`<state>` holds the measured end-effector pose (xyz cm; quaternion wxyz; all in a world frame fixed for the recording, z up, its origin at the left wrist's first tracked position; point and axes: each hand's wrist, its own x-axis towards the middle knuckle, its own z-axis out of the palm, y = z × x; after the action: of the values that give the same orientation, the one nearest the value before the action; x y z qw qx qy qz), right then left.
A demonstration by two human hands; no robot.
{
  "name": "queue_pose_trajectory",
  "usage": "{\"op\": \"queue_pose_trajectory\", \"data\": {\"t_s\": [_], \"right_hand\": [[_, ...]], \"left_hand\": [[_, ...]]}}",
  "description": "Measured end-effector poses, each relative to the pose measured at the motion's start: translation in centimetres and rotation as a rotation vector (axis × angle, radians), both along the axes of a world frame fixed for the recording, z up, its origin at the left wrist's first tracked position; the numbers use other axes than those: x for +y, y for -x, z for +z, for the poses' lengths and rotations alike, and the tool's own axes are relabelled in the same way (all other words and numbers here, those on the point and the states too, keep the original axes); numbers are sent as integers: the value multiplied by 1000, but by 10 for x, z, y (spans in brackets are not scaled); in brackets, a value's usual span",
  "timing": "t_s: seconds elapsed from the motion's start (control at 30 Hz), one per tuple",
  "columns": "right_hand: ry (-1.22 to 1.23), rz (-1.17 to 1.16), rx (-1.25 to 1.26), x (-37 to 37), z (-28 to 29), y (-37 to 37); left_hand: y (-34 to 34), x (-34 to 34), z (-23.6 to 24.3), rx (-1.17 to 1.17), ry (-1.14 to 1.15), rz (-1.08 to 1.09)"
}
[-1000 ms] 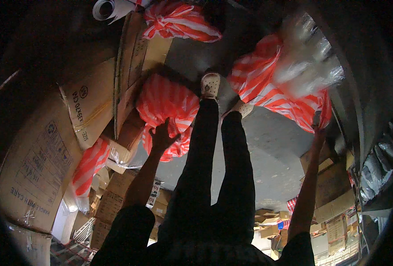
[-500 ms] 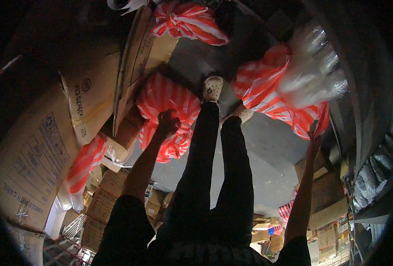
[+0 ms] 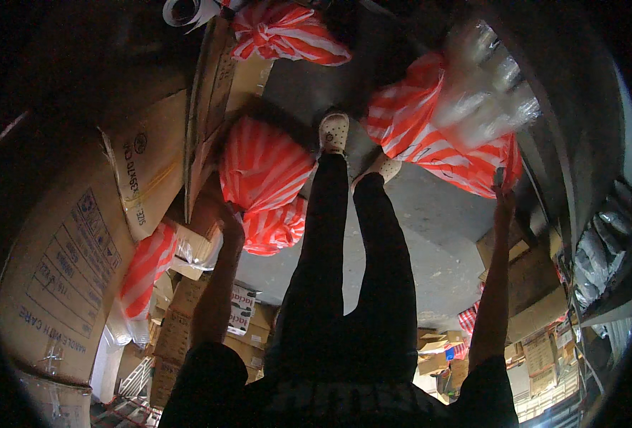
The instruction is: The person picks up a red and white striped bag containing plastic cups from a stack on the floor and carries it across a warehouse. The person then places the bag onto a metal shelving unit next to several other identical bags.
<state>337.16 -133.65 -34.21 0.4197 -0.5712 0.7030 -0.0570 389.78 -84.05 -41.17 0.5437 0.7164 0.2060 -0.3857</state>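
Observation:
I look down past my black trousers and white clogs [image 3: 334, 132]. My left hand [image 3: 229, 220] is at the lower left edge of a red-and-white striped bag [image 3: 266, 167] lying on the grey floor beside my feet; its fingers are too dark to make out. My right hand [image 3: 502, 201] is raised and grips the lower corner of a bigger striped bag [image 3: 408, 135], which has clear plastic-wrapped items [image 3: 483, 93] showing at its top. That bag hangs to the right of my feet.
Large brown cardboard boxes [image 3: 66, 264] are stacked along the left, with flat cardboard sheets [image 3: 209, 93] leaning behind them. A third striped bag [image 3: 287, 32] lies at the top, another one [image 3: 145, 267] between boxes at the left. Shelving with packages [image 3: 601, 250] lines the right.
My left hand has slid from the top of the middle bag to its lower left edge. The right bag has lifted slightly with my right hand.

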Motion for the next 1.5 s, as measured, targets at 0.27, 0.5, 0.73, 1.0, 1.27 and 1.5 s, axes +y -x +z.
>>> {"op": "queue_pose_trajectory", "data": {"t_s": [0.27, 0.5, 0.73, 1.0, 1.27, 1.5], "right_hand": [[14, 193, 110, 3, 14, -2], [73, 204, 50, 5, 5, 4], [21, 61, -1, 8, 13, -5], [-15, -75, -109, 6, 6, 12], [-20, 138, -113, -2, 14, 9], [-15, 609, 293, -25, -16, 108]], "left_hand": [[-34, -46, 26, 10, -32, -75], [-54, -147, 70, -372, -71, -775], [-88, -260, 39, -858, 61, -1298], [-93, -338, 33, -477, -294, -1108], [-53, -187, 78, -685, -118, -932], [50, 99, 37, -140, -1078, -1015]]}}
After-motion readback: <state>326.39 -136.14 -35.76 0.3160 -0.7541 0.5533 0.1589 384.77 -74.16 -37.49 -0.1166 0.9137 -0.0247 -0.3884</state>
